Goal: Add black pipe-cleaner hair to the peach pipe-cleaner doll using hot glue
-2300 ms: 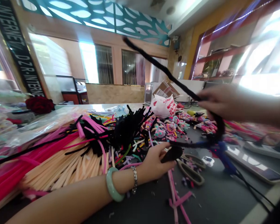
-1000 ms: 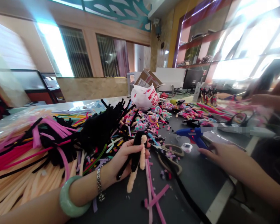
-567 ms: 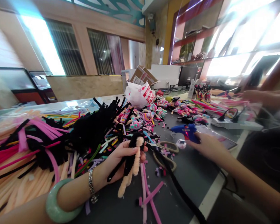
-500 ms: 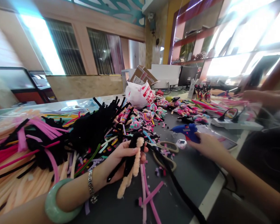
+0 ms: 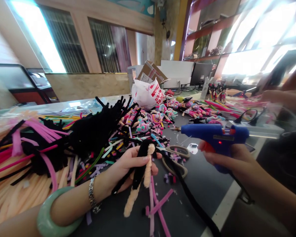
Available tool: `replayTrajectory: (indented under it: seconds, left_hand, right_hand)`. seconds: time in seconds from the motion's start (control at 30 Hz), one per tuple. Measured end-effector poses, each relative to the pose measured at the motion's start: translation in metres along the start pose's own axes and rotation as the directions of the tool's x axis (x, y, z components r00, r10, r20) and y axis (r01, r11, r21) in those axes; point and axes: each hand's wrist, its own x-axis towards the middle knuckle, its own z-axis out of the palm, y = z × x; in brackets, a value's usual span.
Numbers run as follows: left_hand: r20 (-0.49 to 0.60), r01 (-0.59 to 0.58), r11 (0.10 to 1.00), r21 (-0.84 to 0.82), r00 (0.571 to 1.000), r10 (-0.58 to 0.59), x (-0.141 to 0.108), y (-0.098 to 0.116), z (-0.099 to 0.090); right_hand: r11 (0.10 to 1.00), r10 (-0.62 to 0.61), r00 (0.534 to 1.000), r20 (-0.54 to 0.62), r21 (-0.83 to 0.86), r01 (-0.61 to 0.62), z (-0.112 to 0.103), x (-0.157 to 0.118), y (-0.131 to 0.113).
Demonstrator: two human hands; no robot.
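Observation:
Between the fingers of my left hand (image 5: 132,164) is a small pipe-cleaner doll (image 5: 148,171), black on the body and hair with peach limbs that hang down. A long black pipe cleaner (image 5: 187,191) trails from beside it to the lower right. My right hand (image 5: 224,158) grips a blue hot glue gun (image 5: 207,133), raised over the table with its nozzle pointing left and a red light lit. Scissors (image 5: 179,151) with beige handles lie between my hands, partly under the black strand. Pink pipe-cleaner pieces (image 5: 159,205) lie below the doll.
Bundles of peach pipe cleaners (image 5: 39,200) and black ones (image 5: 88,131) cover the left side. Finished colourful dolls (image 5: 160,115) and cut scraps are heaped mid-table before a white plastic bag (image 5: 148,93). A power strip (image 5: 266,130) sits right; another person's blurred hand (image 5: 283,100) is beyond.
My right hand has lifted the glue gun off the table and brought it up and nearer, nozzle still leftward. My left hand keeps the doll in nearly the same place.

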Motion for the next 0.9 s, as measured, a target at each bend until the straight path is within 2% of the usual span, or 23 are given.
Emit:
replayTrajectory:
  seconds: [0.2, 0.3, 0.5, 0.9]
  left_hand:
    - [0.037, 0.012, 1.000, 0.029, 0.999, -0.013, 0.001, -0.004, -0.001]
    - [0.049, 0.009, 0.999, 0.042, 0.999, -0.011, 0.001, -0.005, -0.002]
    - [0.044, 0.006, 1.000, 0.011, 0.999, -0.007, 0.002, -0.005, -0.002]
    - [0.035, 0.019, 0.999, 0.028, 0.999, -0.020, 0.002, -0.008, -0.007]
  right_hand:
    - [0.995, 0.028, 0.974, 0.226, 0.085, -0.048, 0.015, -0.016, -0.006]
    - [0.993, 0.039, 0.958, 0.285, 0.095, -0.069, 0.021, -0.016, -0.007]
    - [0.997, 0.052, 0.953, 0.300, 0.036, -0.066, 0.028, -0.014, -0.008]
    - [0.997, 0.044, 0.944, 0.328, 0.047, -0.063, 0.027, -0.015, -0.008]
